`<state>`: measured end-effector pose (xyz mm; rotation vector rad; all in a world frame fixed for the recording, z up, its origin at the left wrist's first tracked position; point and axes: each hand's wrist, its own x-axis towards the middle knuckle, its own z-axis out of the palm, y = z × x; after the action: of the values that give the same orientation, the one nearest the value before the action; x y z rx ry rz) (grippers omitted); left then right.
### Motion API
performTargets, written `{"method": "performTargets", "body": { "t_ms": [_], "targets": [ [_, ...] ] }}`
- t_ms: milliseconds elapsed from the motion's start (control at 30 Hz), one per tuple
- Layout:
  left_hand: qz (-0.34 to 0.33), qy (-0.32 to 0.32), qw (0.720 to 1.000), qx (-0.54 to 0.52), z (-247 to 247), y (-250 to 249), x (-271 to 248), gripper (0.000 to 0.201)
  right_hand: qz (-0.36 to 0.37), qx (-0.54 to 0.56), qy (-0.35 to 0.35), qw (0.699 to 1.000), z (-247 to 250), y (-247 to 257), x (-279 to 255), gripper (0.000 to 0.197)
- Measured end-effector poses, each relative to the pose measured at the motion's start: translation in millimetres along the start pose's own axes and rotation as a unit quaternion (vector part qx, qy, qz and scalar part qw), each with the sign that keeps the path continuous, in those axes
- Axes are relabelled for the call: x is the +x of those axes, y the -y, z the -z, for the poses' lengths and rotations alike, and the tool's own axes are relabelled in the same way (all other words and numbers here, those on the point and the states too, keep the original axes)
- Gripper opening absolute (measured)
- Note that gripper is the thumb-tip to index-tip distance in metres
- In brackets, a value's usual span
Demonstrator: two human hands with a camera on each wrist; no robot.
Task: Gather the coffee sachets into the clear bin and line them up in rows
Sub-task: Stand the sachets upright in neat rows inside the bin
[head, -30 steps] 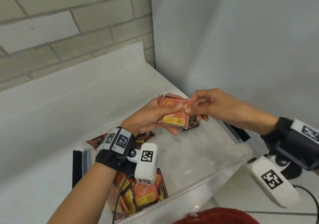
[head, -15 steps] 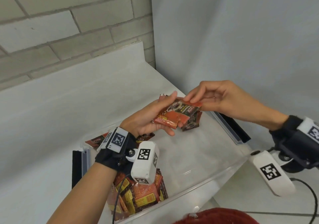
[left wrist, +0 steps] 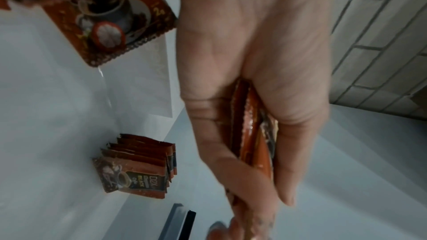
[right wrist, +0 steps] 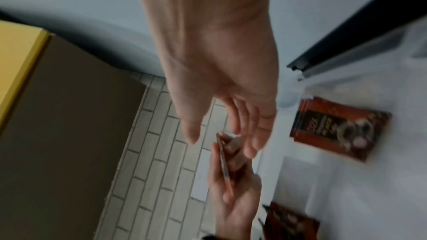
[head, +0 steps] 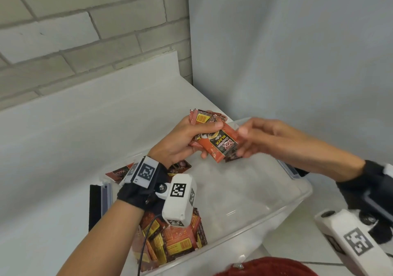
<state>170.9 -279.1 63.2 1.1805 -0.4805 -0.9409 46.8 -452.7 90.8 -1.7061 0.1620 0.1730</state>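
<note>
At frame centre, the left hand (head: 182,139) curls its fingers (head: 212,125) around a small stack of coffee sachets (head: 221,142). The right hand (head: 274,136), fingers straight and relaxed, touches the stack's edge. Below them sits the clear bin (head: 276,207), with more sachets (head: 170,241) standing bunched in its lower left corner.

I see the clear plastic bin (head: 293,201) open on top, its middle and right floor bare. Upright red-brown coffee sachets (head: 170,239) crowd its near-left corner. Both hands hang over the far rim. Grey wall (head: 287,52) close on the right, brick wall (head: 85,41) far.
</note>
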Motion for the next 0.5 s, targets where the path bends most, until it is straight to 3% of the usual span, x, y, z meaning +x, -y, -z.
{"method": "performTargets", "body": {
  "t_ms": [100, 333, 433, 500],
  "targets": [
    [-0.017, -0.011, 1.0, 0.0, -1.5, -0.6, -0.1, 0.019, -0.038, -0.053, 0.044, 0.997, -12.3, -4.3, -4.3, 0.055],
    [-0.034, -0.013, 0.999, 0.001, -1.8, -1.0, -0.9, 0.015, -0.031, -0.067, -0.027, 0.997, 0.7, 8.0, 2.9, 0.002],
    [-0.033, -0.017, 0.999, -0.003, 0.2, -1.2, -0.4, 0.018, -0.014, -0.062, -0.052, 0.997, 13.4, 15.5, 5.0, 0.011],
    [-0.038, -0.015, 0.999, -0.008, 0.2, -0.3, 0.8, 0.019, -0.016, -0.053, -0.054, 0.997, 14.5, 17.4, 6.5, 0.006]
  ]
}}
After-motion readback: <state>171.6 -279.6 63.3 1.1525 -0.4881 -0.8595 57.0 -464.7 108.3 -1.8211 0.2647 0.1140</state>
